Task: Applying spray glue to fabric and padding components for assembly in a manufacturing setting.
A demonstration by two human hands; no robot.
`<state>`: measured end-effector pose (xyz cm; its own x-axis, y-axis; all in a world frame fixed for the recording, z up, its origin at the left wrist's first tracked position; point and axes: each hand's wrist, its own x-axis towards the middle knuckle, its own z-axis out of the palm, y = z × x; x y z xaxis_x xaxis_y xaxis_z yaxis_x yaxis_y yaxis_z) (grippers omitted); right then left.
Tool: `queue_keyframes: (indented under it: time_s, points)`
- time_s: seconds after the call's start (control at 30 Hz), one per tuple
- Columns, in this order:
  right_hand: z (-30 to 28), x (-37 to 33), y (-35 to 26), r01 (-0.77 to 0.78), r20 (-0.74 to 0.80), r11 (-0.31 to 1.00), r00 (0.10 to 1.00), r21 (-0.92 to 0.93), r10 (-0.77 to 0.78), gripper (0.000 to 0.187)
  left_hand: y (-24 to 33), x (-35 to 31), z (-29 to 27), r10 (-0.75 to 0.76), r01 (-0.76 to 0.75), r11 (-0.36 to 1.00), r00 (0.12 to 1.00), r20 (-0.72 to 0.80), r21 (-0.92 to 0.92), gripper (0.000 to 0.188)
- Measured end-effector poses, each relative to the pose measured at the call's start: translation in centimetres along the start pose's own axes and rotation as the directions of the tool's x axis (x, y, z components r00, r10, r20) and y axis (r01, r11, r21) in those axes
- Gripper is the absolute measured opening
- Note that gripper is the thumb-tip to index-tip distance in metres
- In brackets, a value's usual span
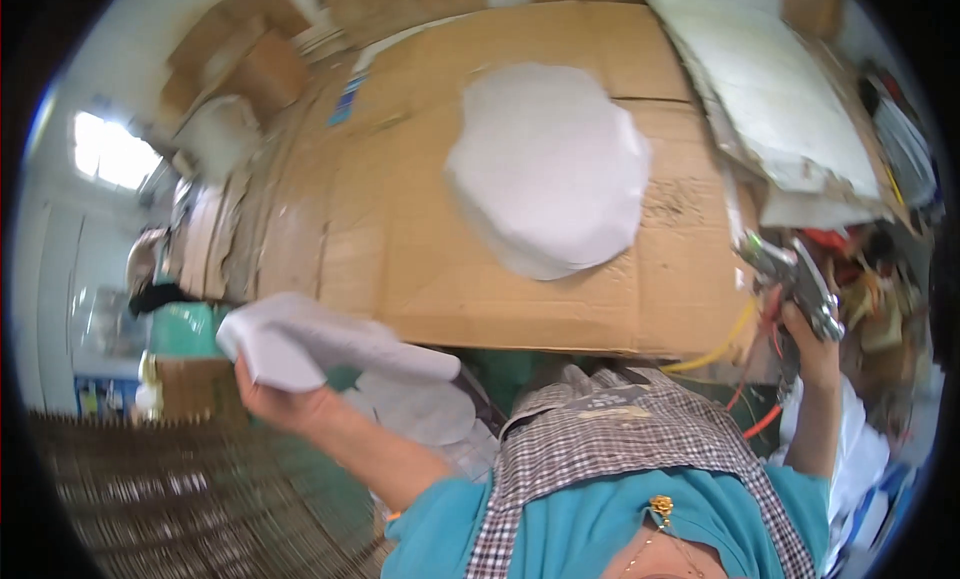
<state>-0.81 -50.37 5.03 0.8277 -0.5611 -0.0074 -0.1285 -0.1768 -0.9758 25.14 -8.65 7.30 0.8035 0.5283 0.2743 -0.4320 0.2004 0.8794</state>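
Observation:
My left hand (282,397) is raised at the left and grips a white, thick, flat sheet of foam-like material (320,344) that sticks out to the right. My right hand (812,344) is up at the right edge, closed around the handle of a metal spray gun (795,277) with yellow and orange hoses (735,341) hanging from it. Between the hands, farther away, a large round white sheet (550,169) lies flat on a cardboard-covered table (420,249).
More white round pieces (420,409) are stacked below the table edge near my left arm. White boards (770,89) lie at the back right beside cluttered tools. Cardboard boxes (260,69) stand at the back left. A woven mat (170,499) covers the lower left.

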Motion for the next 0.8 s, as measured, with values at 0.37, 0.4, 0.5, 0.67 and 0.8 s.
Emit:
queue_keyframes:
  time_s: [0.37, 0.4, 0.5, 0.67, 0.8]
  points:
    - [-3.5, -3.8, -0.3, 0.004, 0.176, 0.998, 0.984, 0.069, -0.017, 0.058, 0.3, -1.5, -0.3, 0.278, -0.311, 0.942, 0.935, 0.222, 0.131, 0.043]
    - [-2.9, -3.7, -0.3, 0.014, 0.17, 0.993, 0.985, 0.119, -0.034, 0.057, 0.3, -1.4, -0.2, 0.157, -0.162, 0.987, 0.975, 0.159, 0.017, 0.041]
    - [-2.0, -2.5, 0.1, 0.019, 0.048, 0.992, 0.999, 0.122, -0.025, 0.057, 0.3, -3.4, 1.5, 0.292, -0.339, 0.923, 0.925, 0.242, 0.184, 0.039]
    - [-3.8, -3.9, 0.3, -0.004, -0.024, 0.999, 1.0, 0.04, 0.005, 0.057, 0.7, -3.9, 2.5, 0.135, -0.146, 0.987, 0.98, 0.146, 0.063, 0.039]
    - [-4.3, -5.6, 0.3, -0.019, 0.105, 0.998, 0.994, 0.066, 0.012, 0.057, 0.5, -4.7, 3.6, 0.135, -0.15, 0.986, 0.974, 0.18, 0.077, 0.041]
